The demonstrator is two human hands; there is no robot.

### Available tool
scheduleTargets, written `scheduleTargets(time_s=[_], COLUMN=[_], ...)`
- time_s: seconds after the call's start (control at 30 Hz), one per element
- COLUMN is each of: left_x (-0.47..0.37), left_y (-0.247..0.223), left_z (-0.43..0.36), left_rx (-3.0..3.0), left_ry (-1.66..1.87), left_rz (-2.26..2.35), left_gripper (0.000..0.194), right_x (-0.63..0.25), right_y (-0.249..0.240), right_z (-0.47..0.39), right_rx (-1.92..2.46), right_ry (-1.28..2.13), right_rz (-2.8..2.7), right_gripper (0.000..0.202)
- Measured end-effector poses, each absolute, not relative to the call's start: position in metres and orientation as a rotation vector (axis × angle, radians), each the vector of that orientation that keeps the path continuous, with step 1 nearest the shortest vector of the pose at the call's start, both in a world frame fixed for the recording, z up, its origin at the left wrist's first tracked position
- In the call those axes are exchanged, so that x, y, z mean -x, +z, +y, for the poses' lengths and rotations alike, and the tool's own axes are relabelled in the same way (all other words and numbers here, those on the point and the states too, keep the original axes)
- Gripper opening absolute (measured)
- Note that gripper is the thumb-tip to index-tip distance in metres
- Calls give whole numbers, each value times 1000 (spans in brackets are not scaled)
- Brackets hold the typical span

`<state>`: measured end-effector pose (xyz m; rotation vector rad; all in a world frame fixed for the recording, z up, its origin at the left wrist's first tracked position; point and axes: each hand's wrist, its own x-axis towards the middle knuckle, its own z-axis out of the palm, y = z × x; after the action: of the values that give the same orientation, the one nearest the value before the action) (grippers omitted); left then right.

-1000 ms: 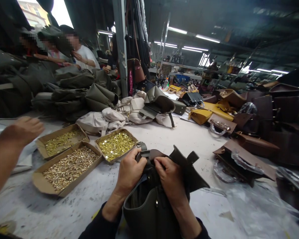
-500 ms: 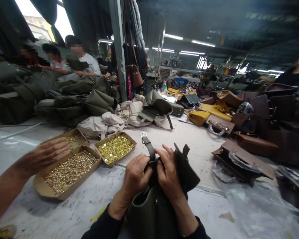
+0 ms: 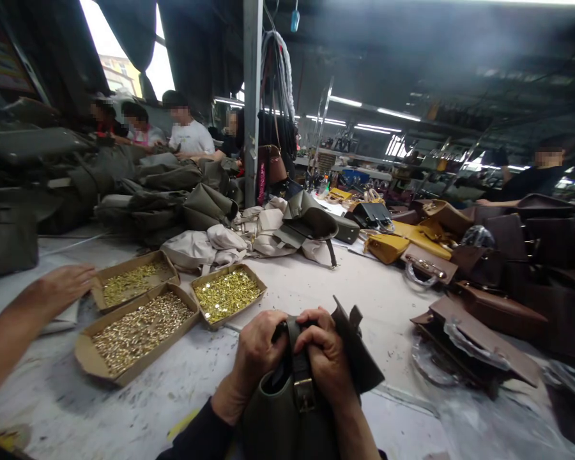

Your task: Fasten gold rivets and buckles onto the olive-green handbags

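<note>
A dark olive handbag (image 3: 273, 421) stands close in front of me at the bottom middle, its flap (image 3: 361, 358) sticking out to the right. My left hand (image 3: 259, 348) is closed on the bag's upper edge, left of the strap. A strap (image 3: 297, 351) hangs down over the bag's front, with a metal buckle (image 3: 304, 393) near its lower end. My right hand (image 3: 323, 348) has its fingers curled on the strap and the bag's top edge. Both hands hide part of that edge.
Cardboard trays (image 3: 138, 370) of small gold-coloured metal pieces stand at the left, where a co-worker's hand (image 3: 67, 281) reaches. Olive bags (image 3: 158, 185) and pale bags (image 3: 206, 246) are piled behind. Brown bags (image 3: 503, 310) and plastic film (image 3: 503, 421) lie to the right.
The buckled strap, which stuck up above the bag, now lies down over its front. My right fingers have curled in. The co-worker's hand has drawn left, and the view has shifted.
</note>
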<state>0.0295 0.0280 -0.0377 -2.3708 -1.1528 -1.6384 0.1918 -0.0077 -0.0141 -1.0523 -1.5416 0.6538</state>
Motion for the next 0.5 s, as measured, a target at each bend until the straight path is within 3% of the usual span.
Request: scheduleTargets(time_s=[0.33, 0.43, 0.5], left_x=[-40, -44, -47], left_y=[-42, -47, -50], left_z=[27, 31, 33], left_rx=[2377, 2345, 2310], left_ry=[-1693, -1685, -1692], left_rz=[-1034, -995, -983], left_gripper=[10, 10, 11], right_x=[-198, -213, -232], right_y=[-27, -30, -34], right_z=[-8, -4, 2], right_rx=[1018, 1012, 967], right_ry=[785, 844, 939], right_rz=[-1282, -943, -751], right_gripper=[21, 2, 21])
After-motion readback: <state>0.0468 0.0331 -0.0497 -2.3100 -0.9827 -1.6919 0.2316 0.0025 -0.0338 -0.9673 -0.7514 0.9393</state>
